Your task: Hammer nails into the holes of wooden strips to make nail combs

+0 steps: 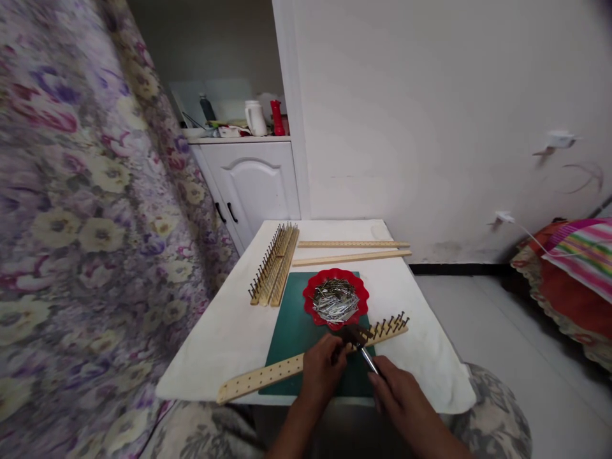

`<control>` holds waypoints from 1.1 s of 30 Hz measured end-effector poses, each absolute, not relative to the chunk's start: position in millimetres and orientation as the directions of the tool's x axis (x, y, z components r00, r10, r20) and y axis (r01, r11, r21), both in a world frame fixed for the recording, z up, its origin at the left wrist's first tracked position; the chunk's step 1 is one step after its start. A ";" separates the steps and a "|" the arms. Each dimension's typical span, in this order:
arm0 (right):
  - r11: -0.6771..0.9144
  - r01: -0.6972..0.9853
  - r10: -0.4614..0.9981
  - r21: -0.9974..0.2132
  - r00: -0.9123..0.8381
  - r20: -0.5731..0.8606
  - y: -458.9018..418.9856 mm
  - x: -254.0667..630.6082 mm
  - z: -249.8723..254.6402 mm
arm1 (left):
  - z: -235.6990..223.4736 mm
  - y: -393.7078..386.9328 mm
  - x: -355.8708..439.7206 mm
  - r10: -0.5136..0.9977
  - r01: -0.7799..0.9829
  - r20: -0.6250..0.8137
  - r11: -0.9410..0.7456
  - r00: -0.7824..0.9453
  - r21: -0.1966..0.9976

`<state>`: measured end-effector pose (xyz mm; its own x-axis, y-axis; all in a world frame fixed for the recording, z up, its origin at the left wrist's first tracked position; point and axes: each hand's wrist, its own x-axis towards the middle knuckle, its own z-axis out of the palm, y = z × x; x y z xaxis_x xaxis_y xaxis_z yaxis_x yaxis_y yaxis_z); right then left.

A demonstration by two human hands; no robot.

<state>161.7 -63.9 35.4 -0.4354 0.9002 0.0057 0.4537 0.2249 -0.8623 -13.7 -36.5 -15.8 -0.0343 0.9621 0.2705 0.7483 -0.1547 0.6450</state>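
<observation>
My right hand [399, 392] is wrapped round the handle of a hammer [369, 359]; its dark head is over a wooden strip. That strip [268, 376] lies slanted across a green mat [287, 331], with bare holes along its left part and several dark nails [389, 326] standing up along its right part. Beside the hammer head, my left hand [325, 363] rests on the strip with its fingers pinched together; what they hold is hidden. Just beyond the hands, a red scalloped bowl [308, 306] holds many loose silvery nails [335, 303].
At the table's left stand wooden strips [275, 268] full of upright nails. Two more strips [354, 256] lie at the back. The white-covered table [210, 357] stands near a floral curtain [95, 223] and a white cabinet [258, 182]. A bed [574, 280] is at right.
</observation>
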 end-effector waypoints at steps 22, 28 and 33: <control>0.221 0.454 0.889 -0.863 -0.457 -0.013 -61.7 157.8 33.9 | -20.4 -36.7 -17.3 0.963 0.757 0.268 -0.167 -0.012 0.632; 0.202 0.440 0.908 -0.875 -0.419 -0.001 -69.5 165.0 38.0 | -17.6 -38.2 -17.6 0.965 0.734 0.263 -0.191 0.017 0.652; 0.090 0.456 0.925 -0.885 -0.367 -0.095 -96.6 176.8 5.7 | -11.5 -49.8 -41.0 0.945 0.833 0.314 -0.243 0.088 0.497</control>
<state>176.8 -96.6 5.7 -0.3668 0.9255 -0.0948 0.4559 0.0900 -0.8855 -41.0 -49.8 -11.5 0.0880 0.9452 0.3143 0.8330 -0.2429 0.4971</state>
